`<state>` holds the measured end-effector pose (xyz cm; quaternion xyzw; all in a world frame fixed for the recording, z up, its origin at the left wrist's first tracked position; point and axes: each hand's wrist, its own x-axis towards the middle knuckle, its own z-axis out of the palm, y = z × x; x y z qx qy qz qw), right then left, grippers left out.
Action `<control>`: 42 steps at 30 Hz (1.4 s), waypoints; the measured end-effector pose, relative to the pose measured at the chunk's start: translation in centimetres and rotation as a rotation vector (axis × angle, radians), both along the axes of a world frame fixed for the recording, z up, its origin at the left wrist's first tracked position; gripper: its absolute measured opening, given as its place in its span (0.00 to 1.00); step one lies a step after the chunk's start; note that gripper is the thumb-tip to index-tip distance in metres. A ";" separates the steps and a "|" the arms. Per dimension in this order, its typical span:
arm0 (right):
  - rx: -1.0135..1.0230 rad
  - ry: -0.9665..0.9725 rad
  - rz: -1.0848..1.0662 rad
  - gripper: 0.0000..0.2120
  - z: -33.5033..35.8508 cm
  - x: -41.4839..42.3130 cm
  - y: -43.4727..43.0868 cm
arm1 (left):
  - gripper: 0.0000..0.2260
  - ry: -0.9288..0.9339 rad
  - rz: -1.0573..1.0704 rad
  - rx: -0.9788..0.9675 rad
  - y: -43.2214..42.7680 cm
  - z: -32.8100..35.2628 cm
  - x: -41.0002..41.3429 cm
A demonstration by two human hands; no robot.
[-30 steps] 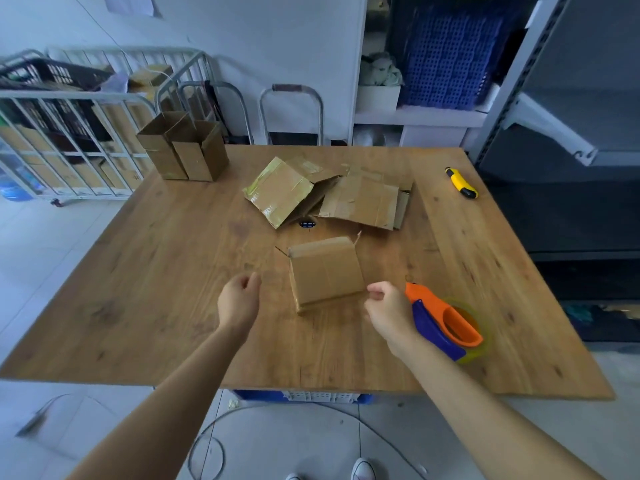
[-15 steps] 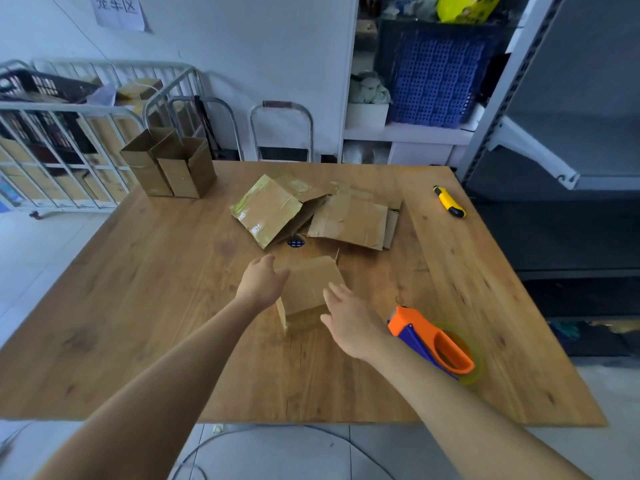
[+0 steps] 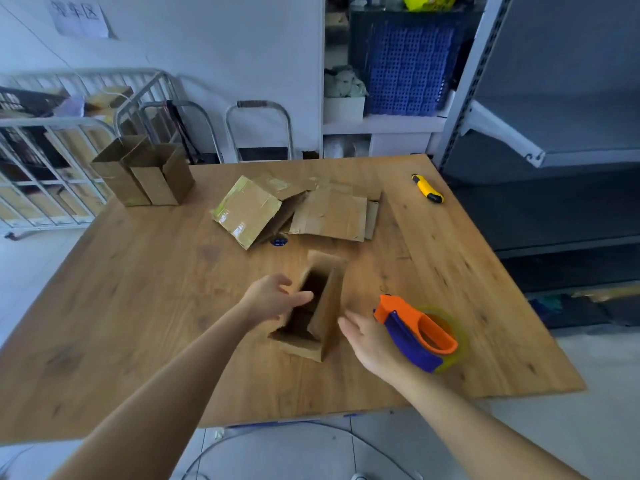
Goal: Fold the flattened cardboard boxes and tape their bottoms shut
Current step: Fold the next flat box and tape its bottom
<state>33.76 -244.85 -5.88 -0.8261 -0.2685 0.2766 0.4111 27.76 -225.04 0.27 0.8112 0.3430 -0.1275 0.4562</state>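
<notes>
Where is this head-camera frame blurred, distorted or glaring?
Head view: motion blur smears the left hand, the right hand and the opened cardboard box between them. Head view: the wall sign is too soft to read. Head view: wide-angle distortion slants the shelf upright. Head view: tape on the taped flattened box shows mild glare.

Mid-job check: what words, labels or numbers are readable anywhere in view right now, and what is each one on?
On the paper sign on the wall: three Chinese characters, too blurred to read with certainty; the last looks like "区".
On the small blue disc on the table: white marks, too small to read.
On the cardboard box gripped by the left hand, the tape dispenser and the yellow utility knife: no lettering visible.
</notes>
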 end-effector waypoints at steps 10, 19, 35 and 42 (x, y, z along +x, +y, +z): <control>-0.125 0.078 -0.214 0.12 4.4 0.7 3.0 | 0.05 -0.118 0.306 -0.020 -1.7 -0.3 -1.4; 0.184 0.407 -0.205 0.10 7.6 3.2 2.8 | 0.04 -0.385 0.641 -0.368 0.7 1.9 -3.6; 0.119 0.081 0.061 0.12 12.2 1.7 18.9 | 0.09 -0.608 0.707 0.109 12.2 7.0 -7.1; 0.192 0.197 -0.060 0.13 13.8 3.0 31.6 | 0.18 -0.500 0.683 0.319 25.3 5.0 -7.9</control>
